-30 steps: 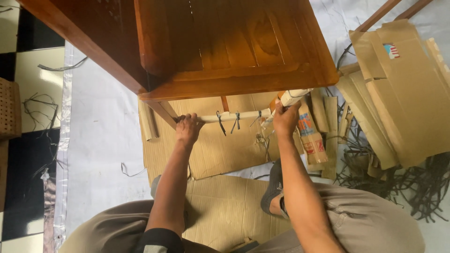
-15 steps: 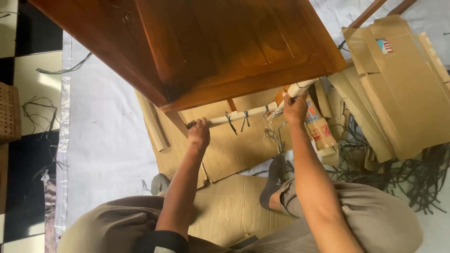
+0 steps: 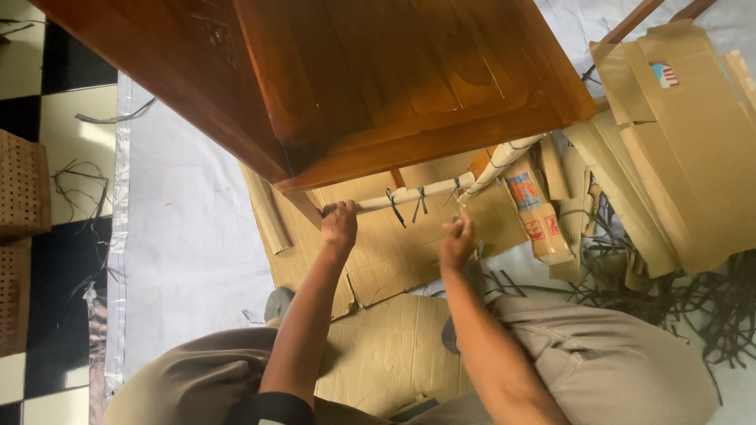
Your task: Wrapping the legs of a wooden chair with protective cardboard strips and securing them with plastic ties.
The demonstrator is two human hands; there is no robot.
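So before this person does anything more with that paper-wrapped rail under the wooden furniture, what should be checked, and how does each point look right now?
1. Left hand has a firm hold on the wrapped rail: ok, fingers curled around its left end.
2. Right hand has hold of something: cannot tell; it sits just below the rail near loose strap ends, fingers pinched.
3. Dark ties on the rail: ok, several wrap it, ends hanging down.
4. Wrapping on the corner leg: ok, in place.
5. Wooden furniture steady: cannot tell; its feet are hidden.
6. Floor underfoot: not ok, cardboard sheets and cut straps lie scattered.
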